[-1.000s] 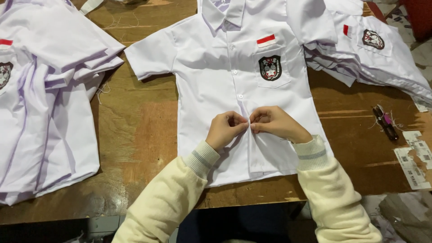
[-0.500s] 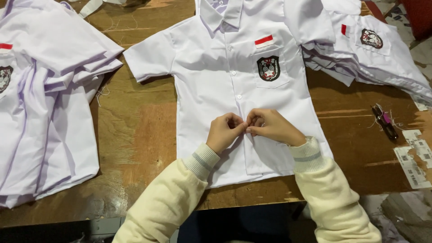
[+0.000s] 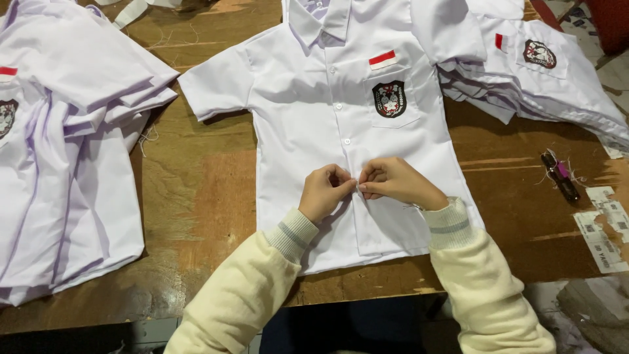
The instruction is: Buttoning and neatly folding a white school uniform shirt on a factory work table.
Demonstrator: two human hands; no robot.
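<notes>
One white short-sleeved cotton shirt [image 3: 341, 131] lies flat, front up, in the middle of the scuffed brown wooden worktop [image 3: 196, 196], collar away from the person. It has one chest pocket with one dark shield-shaped badge [image 3: 389, 99] and one small red-and-white strip [image 3: 382, 59] just above the badge.

Both hands meet on the shirt's button placket, below the badge. Left hand [image 3: 324, 190]: fingers curled narrow, pinching the placket cloth. Right hand [image 3: 393, 182]: fingers likewise closed tight on the same fold, fingertips touching those of the left. Whether a button sits between them cannot be told. Two cream knitted sleeves with grey-striped cuffs.

Left of the shirt: one stack of white shirts [image 3: 59, 151], count within the stack unclear, hanging partly over the worktop's near edge. Right of the shirt, by its sleeve: a second pile of white shirts [image 3: 544, 85], one badge showing on top. Further right of the shirt's hem: one small dark tool with a pink band [image 3: 560, 176], loose threads about it, and several white paper tags [image 3: 606, 226] near the worktop's edge.
</notes>
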